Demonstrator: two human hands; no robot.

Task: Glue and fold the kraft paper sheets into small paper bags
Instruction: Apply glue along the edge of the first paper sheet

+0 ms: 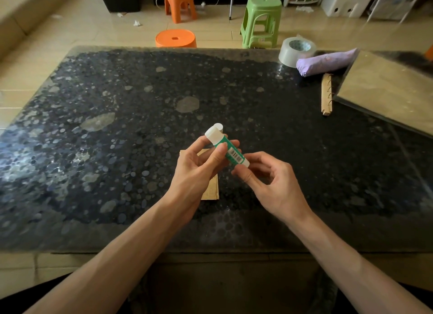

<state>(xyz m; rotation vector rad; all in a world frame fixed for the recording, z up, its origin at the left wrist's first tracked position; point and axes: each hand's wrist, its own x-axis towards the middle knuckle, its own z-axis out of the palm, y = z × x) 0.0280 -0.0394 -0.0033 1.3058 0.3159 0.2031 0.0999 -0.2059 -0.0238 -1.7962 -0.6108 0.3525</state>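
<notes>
Your left hand [196, 168] grips the green-and-white glue stick [230, 153]; your right hand [269, 184] pinches its base (likely to twist it).

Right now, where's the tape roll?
Head view: the tape roll sits on the table, at its far edge on the right, beside the purple bundle.

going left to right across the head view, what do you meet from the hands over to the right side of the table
left hand → glue stick → right hand → cardboard strip → stack of kraft paper sheets
</notes>
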